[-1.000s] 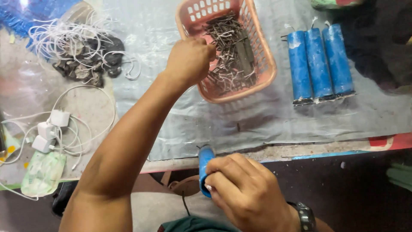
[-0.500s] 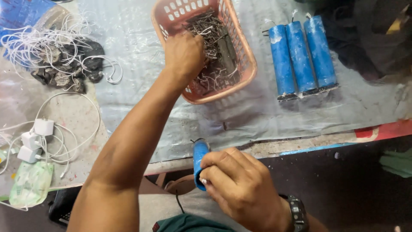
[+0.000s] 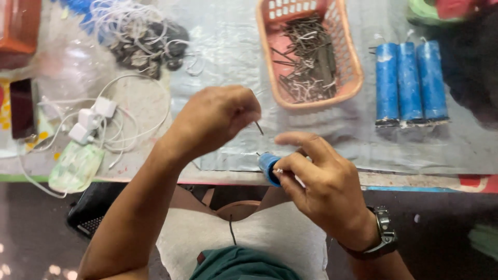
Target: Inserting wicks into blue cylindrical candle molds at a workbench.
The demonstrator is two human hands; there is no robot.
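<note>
Low in the centre of the frame my right hand (image 3: 324,189) is wrapped around a blue cylindrical cell (image 3: 268,167), fingers closed on it so that only its near end shows past the thumb, just below the table edge. My left hand (image 3: 215,118), a little above and to the left of it, is pinched shut on a thin dark metal pin (image 3: 258,127) whose lower end sticks out of the fingers and points down toward the cell. The pin's tip is near the cell's end but apart from it, so I judge this piece as not yet fitted.

In the upper centre sits an orange plastic basket (image 3: 353,67) holding a heap of the same dark pins, and the heap looks far from used up. At the upper right three blue cells (image 3: 410,83) stand side by side, touching, each with a thin white wire at its top end; I read those as the finished ones, though I cannot tell exactly how they are joined. So by my count three are done, one is in hand, and the pin stock suggests plenty remains.

At the upper left lies a tangle of white wires and dark parts (image 3: 145,39), and lower left some white charger plugs with cable (image 3: 93,119) beside a pale green face mask (image 3: 77,167).
</note>
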